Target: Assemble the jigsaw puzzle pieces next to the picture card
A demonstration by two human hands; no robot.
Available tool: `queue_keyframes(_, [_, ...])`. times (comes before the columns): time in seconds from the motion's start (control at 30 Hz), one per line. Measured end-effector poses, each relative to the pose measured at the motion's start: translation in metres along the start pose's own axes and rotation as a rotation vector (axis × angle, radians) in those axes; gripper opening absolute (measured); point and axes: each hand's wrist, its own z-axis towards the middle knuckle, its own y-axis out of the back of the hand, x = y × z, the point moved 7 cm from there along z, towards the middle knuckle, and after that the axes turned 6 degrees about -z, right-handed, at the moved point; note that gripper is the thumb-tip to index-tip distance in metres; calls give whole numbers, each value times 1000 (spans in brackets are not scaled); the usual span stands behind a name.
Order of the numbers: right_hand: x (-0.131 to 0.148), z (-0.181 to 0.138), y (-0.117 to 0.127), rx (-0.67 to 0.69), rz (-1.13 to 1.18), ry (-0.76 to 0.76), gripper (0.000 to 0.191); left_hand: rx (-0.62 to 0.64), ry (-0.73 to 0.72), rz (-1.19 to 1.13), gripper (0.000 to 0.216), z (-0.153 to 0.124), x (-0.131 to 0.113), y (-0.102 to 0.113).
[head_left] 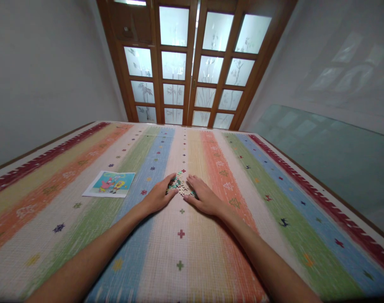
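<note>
A small heap of jigsaw puzzle pieces lies on the striped tablecloth in the middle of the table. My left hand curves around the heap's left side, thumb and fingers apart. From the right, my right hand cups the other side in the same way, its fingers spread. Both hands rest low at the cloth and touch the edges of the heap; neither grips a piece that I can make out. Some pieces are partly hidden by the fingers.
Left of the heap lies a printed cartoon picture sheet, flat on the cloth. Beyond the table's far edge stands a wooden door with frosted panes. A pale green glass panel leans along the right wall.
</note>
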Motion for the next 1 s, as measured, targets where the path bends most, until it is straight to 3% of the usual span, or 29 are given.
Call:
queue_keyframes(0.23, [20,17,-15,-27,17,69,67,-74,-31,-129,49,6,-1,6])
queue_keyframes(0.43, [32,27,-4,-109,129,113,34,-99,-47,-4,33,7,-2,8])
queue_keyframes(0.63, [28,35,5,-192,215,36,6,-112,-54,-28,17,6,-3,11])
queue_keyframes(1.0, [20,36,8,-277,246,-73,11,-148,-63,-84,6,5,-10,17])
